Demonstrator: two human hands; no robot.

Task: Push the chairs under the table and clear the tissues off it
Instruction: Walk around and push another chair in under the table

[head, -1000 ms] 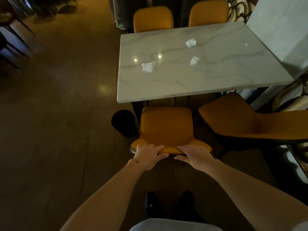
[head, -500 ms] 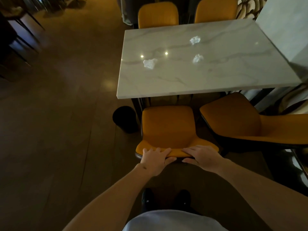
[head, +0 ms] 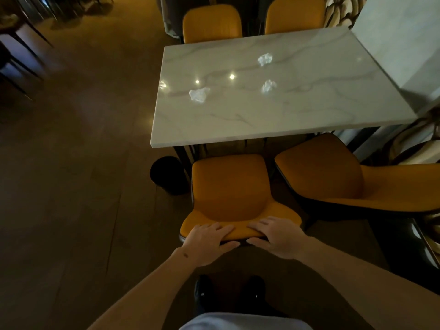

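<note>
A white marble table [head: 297,120] carries three crumpled tissues: one on the left [head: 199,94], one in the middle [head: 268,86], one farther back [head: 265,59]. An orange chair [head: 231,186] stands in front of me, its seat just short of the table's near edge. My left hand [head: 206,240] and my right hand [head: 277,236] both grip the top of its backrest. A second orange chair [head: 333,179] stands to the right, turned sideways and pulled out. Two more orange chairs [head: 212,23] [head: 294,16] sit at the far side.
A small black bin [head: 167,175] stands on the floor left of the held chair, beside the table leg. A pale wall or pillar [head: 402,39] rises at the right. Dark chair legs [head: 21,44] show at the far left. Brown floor [head: 78,163] spreads to the left.
The chair's seat has shifted only slightly relative to the table edge. Both hands stay on the backrest, and the view has drifted a little.
</note>
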